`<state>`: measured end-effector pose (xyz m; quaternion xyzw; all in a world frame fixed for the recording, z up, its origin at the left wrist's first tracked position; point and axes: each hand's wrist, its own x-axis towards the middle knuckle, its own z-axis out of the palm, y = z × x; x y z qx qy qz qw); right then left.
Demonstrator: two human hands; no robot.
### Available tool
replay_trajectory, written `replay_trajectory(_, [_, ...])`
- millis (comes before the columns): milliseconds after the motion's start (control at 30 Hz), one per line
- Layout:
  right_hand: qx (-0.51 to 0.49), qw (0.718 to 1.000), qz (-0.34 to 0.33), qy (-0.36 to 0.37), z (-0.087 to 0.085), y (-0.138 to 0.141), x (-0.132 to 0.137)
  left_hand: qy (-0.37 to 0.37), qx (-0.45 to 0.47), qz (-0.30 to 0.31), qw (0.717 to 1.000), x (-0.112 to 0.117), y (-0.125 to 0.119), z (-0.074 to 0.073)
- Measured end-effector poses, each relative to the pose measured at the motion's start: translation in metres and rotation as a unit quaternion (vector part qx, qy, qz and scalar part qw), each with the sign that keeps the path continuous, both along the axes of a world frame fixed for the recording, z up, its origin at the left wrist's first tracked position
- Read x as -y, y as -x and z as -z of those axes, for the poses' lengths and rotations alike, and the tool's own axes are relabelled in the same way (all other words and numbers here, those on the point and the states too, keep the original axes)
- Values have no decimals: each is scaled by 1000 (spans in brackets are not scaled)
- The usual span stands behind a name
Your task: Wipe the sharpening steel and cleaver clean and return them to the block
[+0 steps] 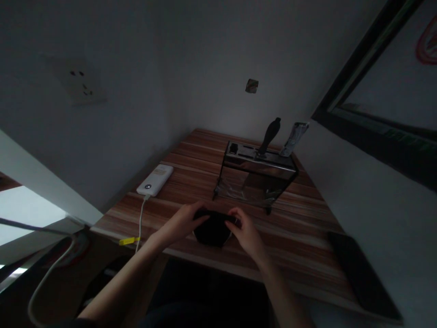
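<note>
Both my hands meet over a small dark object (212, 230) lying on the wooden desk (300, 228) near its front edge. My left hand (182, 222) grips its left end with curled fingers. My right hand (245, 229) pinches its right end from above. The room is dim, so I cannot make out what the dark object is; it looks flat and rounded.
Behind my hands stands a metal knife rack (256, 175) with a black-handled knife (270, 134) and a packet (294, 138) in it. A white power bank (155, 179) with a cable (140, 218) lies at the left. A dark flat tablet (362, 273) rests at the right edge.
</note>
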<state>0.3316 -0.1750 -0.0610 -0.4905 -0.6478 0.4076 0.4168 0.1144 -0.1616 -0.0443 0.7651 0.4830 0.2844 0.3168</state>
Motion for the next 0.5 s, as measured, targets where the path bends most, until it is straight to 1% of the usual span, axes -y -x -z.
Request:
replay_trajectory(100, [-5,998,55,-17,8,-24,12,0,36,11,999,4,-27,4])
replay_trajectory(167, [15,996,88,-24,15,-37,20,-2,49,11,999,7,-43,9])
replay_trajectory(267, [64,986,149,-39,24,-50,32,1,26,-3,1000,12,-64,18])
replay_trajectory(367, [115,974,186,-54,30,-57,39,-9,-25,-11,1000,16,-75,29])
replay_trajectory(500, [166,965,195,-61,33,-60,42,-58,-55,-16,997,17,-76,41])
